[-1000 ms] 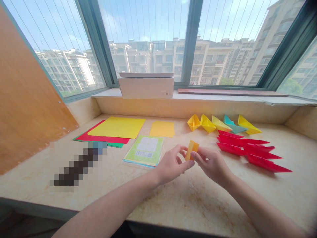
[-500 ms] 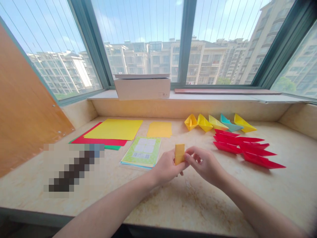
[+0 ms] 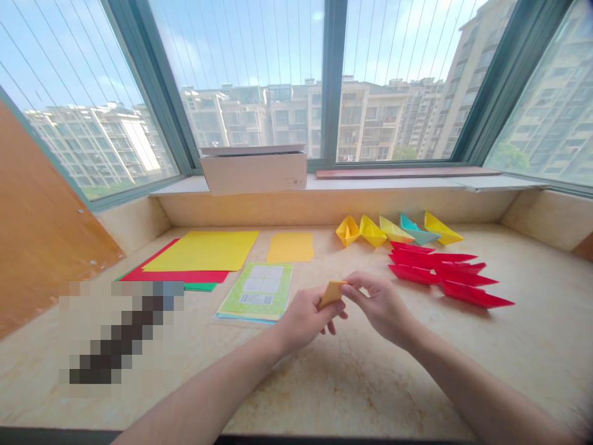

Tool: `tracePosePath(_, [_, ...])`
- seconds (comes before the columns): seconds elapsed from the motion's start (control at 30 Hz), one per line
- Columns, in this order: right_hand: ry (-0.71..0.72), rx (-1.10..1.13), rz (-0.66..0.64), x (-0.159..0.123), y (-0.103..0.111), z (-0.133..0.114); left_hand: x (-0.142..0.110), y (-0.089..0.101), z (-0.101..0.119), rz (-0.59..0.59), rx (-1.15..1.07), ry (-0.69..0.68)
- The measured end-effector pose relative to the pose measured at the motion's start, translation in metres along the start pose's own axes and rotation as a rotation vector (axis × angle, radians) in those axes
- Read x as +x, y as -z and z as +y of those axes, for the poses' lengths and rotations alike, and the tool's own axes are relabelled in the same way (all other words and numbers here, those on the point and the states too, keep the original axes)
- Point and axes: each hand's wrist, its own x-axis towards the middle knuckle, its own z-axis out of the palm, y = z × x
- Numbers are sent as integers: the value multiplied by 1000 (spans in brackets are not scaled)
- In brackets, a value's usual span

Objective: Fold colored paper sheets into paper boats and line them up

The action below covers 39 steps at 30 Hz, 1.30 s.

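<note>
A small folded piece of orange-yellow paper is held up over the middle of the counter. My left hand is closed on its lower left part, thumb in front. The thumb and forefinger of my right hand pinch its upper right corner. Beyond my hands lies a flat stack of orange-yellow paper squares. Close by my left hand is a clear packet of paper with a green label sheet. To the right of my right hand, several red folded paper boats stand in a cluster.
Behind the red ones, a row of yellow and blue paper boats stands near the back wall. Large yellow sheets overlap red and green ones at left. A blurred-out dark object lies front left. A white box sits on the windowsill.
The folded paper has tilted over to the right, and my right fingers have moved from its lower right edge to its upper right corner. The whole view has shifted slightly.
</note>
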Motion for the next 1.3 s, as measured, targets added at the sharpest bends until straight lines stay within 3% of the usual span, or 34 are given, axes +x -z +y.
tracePosePath(0.17, [-7, 64, -1, 0, 0, 0, -1, 0, 1, -14, -52, -62])
tracePosePath(0.53, [30, -26, 3, 0, 0, -5, -1, 6, 5, 21, -11, -46])
tracePosePath(0.77, [-69, 148, 24, 2, 3, -3, -1, 3, 5, -6, -141, -20])
tracePosePath(1.03, [-83, 89, 18, -2, -1, -2, 0, 7, 7, -2, -150, -9])
tracePosePath(1.17, [-78, 94, 43, -5, -3, -2, -2, 4, 12, -25, -149, 16])
tracePosePath(1.3, [-78, -28, 110, -2, -3, -4, -2, 4, 14, 24, -152, -11])
